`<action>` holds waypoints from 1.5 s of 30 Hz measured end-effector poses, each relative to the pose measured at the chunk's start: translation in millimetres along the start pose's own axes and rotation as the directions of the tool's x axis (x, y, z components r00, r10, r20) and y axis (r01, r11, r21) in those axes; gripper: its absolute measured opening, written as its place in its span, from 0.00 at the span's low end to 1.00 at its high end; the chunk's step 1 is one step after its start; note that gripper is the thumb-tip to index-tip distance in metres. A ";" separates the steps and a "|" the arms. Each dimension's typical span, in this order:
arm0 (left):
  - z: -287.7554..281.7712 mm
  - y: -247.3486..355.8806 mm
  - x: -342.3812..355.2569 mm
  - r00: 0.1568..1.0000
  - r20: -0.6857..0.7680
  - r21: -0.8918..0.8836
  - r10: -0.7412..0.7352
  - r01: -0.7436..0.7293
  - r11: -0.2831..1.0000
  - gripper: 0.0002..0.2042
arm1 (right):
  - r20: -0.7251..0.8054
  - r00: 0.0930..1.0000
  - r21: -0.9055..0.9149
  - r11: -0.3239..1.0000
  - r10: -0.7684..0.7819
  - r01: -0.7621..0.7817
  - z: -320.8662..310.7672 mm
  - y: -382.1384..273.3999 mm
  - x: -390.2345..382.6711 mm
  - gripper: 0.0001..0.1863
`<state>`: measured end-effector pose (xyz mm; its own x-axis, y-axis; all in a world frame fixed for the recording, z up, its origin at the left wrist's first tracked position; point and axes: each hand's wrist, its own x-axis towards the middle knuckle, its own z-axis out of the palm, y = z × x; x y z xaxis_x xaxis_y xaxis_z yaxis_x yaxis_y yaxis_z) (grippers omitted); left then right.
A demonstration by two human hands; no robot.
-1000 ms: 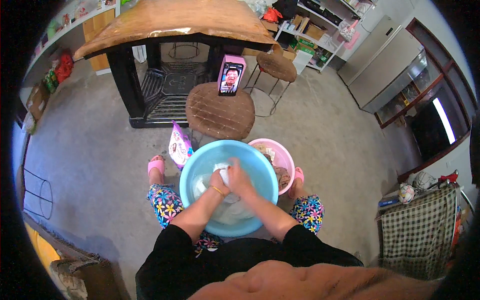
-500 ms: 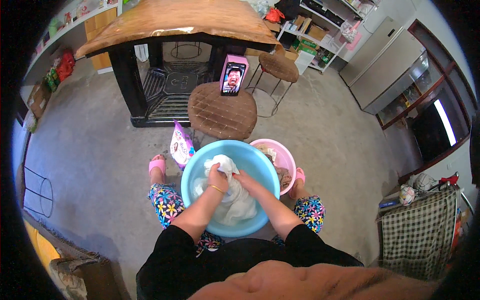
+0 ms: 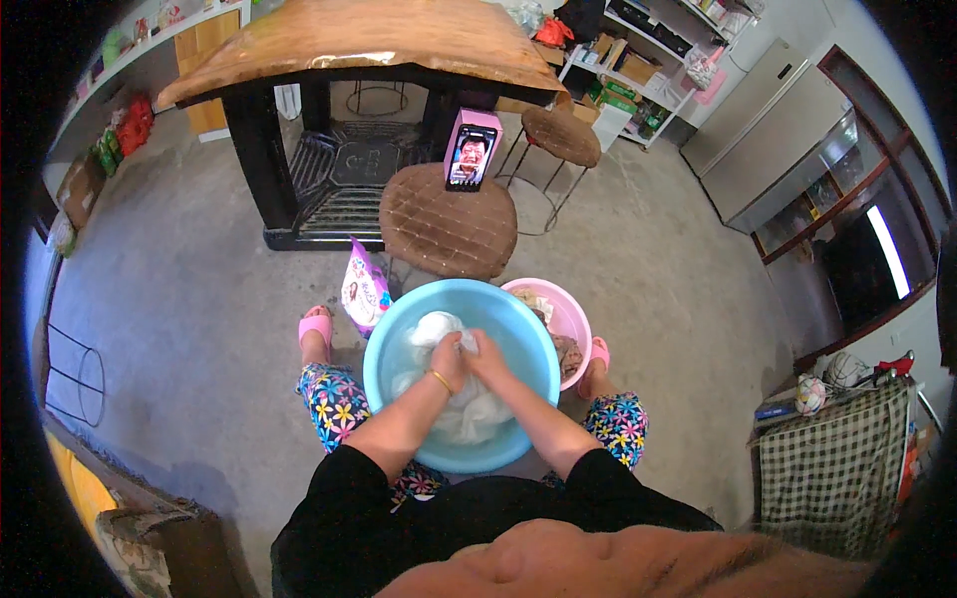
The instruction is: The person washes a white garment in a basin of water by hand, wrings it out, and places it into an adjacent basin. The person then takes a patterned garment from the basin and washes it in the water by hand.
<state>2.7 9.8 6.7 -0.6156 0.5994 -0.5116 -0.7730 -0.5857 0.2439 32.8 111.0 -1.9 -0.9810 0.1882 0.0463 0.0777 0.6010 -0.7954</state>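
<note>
A light blue basin [image 3: 543, 344] sits between my feet, holding water and a wet white cloth [image 3: 470, 424]. My left hand [image 3: 448, 362] and my right hand [image 3: 482, 355] are close together in it, both closed on the cloth, with a bunched part of it just beyond them. A pink basin [image 3: 575, 317] with brownish clothes is partly behind the blue one's right side. A purple and white bag [image 3: 364, 289] stands at its left.
Ahead, a brown padded stool [image 3: 448, 234] carries a phone [image 3: 469, 157] propped on a pink holder. Behind are a wooden-topped table [image 3: 349, 40] and another stool [image 3: 559, 131]. A refrigerator [image 3: 733, 140] is at back right, a checkered cloth [image 3: 827, 468] at lower right, shelves [image 3: 638, 85] behind.
My hands first dropped and parted slightly as the cloth spread out toward me. Now they are closer together again, slightly right of where they began, with the cloth bunched beyond them.
</note>
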 end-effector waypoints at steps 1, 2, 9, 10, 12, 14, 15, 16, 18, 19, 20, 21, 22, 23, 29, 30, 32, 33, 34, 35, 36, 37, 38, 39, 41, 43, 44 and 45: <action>3.0 0.5 -1.3 1.000 0.000 -0.002 -0.004 0.004 1.000 0.19 | 0.000 1.000 -0.003 1.000 0.004 -0.004 -7.1 -6.5 -1.8 0.23; 4.4 3.4 -8.0 0.998 -0.061 -0.018 0.028 -0.029 0.999 0.19 | 0.062 0.998 0.030 1.000 -0.010 0.009 -15.5 -25.0 -4.7 0.20; 15.1 20.9 -20.0 0.994 0.093 -0.046 -0.058 0.062 0.997 0.12 | 0.187 0.963 -0.091 0.973 -0.192 0.211 -42.3 -82.5 -27.4 0.13; 11.3 22.1 -22.7 0.995 0.090 -0.050 -0.052 0.057 0.997 0.12 | 0.193 0.962 -0.089 0.973 -0.195 0.215 -41.0 -92.5 -31.0 0.13; 4.1 21.0 -25.5 0.989 0.146 -0.042 -0.038 0.045 0.998 0.11 | 0.190 0.973 -0.223 0.959 -0.133 0.174 -38.9 -112.0 -36.2 0.11; -8.7 10.2 -15.6 0.990 0.142 -0.088 0.008 0.004 0.996 0.11 | 0.125 0.980 -0.287 0.940 -0.154 0.185 -29.9 -112.7 -33.5 0.10; -15.7 5.8 -9.5 0.989 0.136 -0.134 0.053 -0.035 0.990 0.12 | 0.059 0.982 -0.351 0.917 -0.178 0.188 -26.1 -110.6 -30.9 0.11; -5.3 3.7 -12.6 0.989 0.141 -0.131 0.046 -0.028 0.991 0.12 | 0.052 0.983 -0.355 0.917 -0.175 0.182 -26.7 -100.9 -23.0 0.11; 23.3 0.6 -27.1 0.992 -0.123 -0.088 0.034 -0.045 0.995 0.13 | -0.026 0.999 -0.491 0.871 -0.038 0.020 -26.2 -73.4 -3.2 0.13; 24.7 -1.2 -26.2 0.992 -0.122 -0.086 0.034 -0.045 0.995 0.13 | -0.029 0.999 -0.491 0.871 -0.039 0.020 -25.0 -60.8 1.7 0.13; 24.5 -3.0 -24.2 0.989 -0.138 -0.081 0.052 -0.063 0.995 0.13 | -0.049 0.998 -0.479 0.877 -0.049 0.020 -25.4 -52.3 5.9 0.14; 24.0 -4.9 -21.1 0.986 -0.152 -0.076 0.067 -0.080 0.994 0.13 | -0.072 0.996 -0.469 0.883 -0.059 0.018 -25.5 -43.8 8.5 0.15; 16.0 -5.6 -14.7 0.985 -0.156 -0.078 0.070 -0.083 0.994 0.13 | -0.067 0.996 -0.467 0.884 -0.060 0.022 -24.0 -48.6 6.9 0.15; 5.8 -4.5 -9.8 0.988 -0.134 -0.092 0.071 -0.084 0.992 0.13 | -0.034 0.999 -0.460 0.888 -0.008 -0.008 -23.3 -64.7 1.3 0.14; -2.2 7.0 -17.3 0.996 -0.061 -0.121 0.068 -0.075 0.990 0.11 | 0.004 0.999 -0.329 0.943 -0.043 0.042 -22.0 -95.4 -24.4 0.13; 0.1 8.6 -18.1 0.997 -0.072 -0.123 0.032 -0.041 0.992 0.11 | 0.002 0.999 -0.332 0.943 -0.040 0.038 -23.7 -91.6 -22.5 0.14; 6.4 9.9 -15.5 0.998 -0.016 -0.177 0.056 -0.058 0.982 0.11 | -0.043 0.997 -0.247 0.967 0.056 -0.065 -34.4 -77.1 -4.4 0.16; 9.3 10.6 -14.4 0.996 0.036 -0.234 0.083 -0.072 0.970 0.11 | -0.076 0.985 -0.155 0.974 0.156 -0.167 -38.8 -67.5 3.0 0.18; 20.3 12.4 -20.7 0.988 0.115 -0.251 0.103 -0.071 0.965 0.13 | -0.052 0.987 -0.037 0.988 0.151 -0.153 -44.2 -53.5 6.9 0.21; 26.8 16.7 -28.8 0.988 0.114 -0.251 0.101 -0.070 0.965 0.13 | -0.052 0.987 -0.038 0.987 0.152 -0.154 -45.0 -47.1 8.1 0.21; 32.9 21.1 -35.6 0.977 0.148 -0.287 0.150 -0.103 0.952 0.14 | 0.042 0.983 -0.044 0.983 0.178 -0.176 -45.4 -40.8 9.0 0.21; 34.2 25.2 -39.6 0.963 0.177 -0.325 0.205 -0.140 0.935 0.15 | 0.139 0.970 -0.051 0.980 0.199 -0.193 -43.7 -39.5 8.9 0.21; 26.1 27.9 -32.3 0.955 0.205 -0.366 0.216 -0.130 0.921 0.17 | 0.143 0.970 -0.051 0.980 0.197 -0.192 -41.3 -37.9 4.7 0.21; 23.8 30.5 -30.4 0.954 0.203 -0.367 0.219 -0.133 0.920 0.17 | 0.182 0.965 0.188 0.956 0.191 -0.225 -38.5 -36.1 -2.7 0.21; 22.3 32.7 -27.4 0.948 0.110 -0.453 0.298 -0.219 0.864 0.18 | 0.215 0.960 0.413 0.874 0.180 -0.257 -35.6 -31.3 -9.3 0.21; 19.8 30.9 -25.5 0.946 0.116 -0.451 0.303 -0.221 0.864 0.20 | 0.377 0.878 0.621 0.622 0.296 -0.477 -30.8 -21.2 -5.9 0.21; 19.1 29.3 -23.6 0.955 0.150 -0.418 0.255 -0.172 0.892 0.20 | 0.374 0.879 0.623 0.622 0.296 -0.475 -29.7 -16.2 -1.8 0.21; 18.3 27.3 -21.1 0.961 0.183 -0.382 0.205 -0.123 0.916 0.20 | 0.305 0.894 0.504 0.741 0.327 -0.443 -29.2 -11.3 4.0 0.21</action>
<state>-8.2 -8.9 39.2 -0.7785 0.5561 -0.2911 -0.5740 -0.8184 -0.0282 33.2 127.6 24.9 -0.9061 0.1278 -0.4033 0.4030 -0.0294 -0.9147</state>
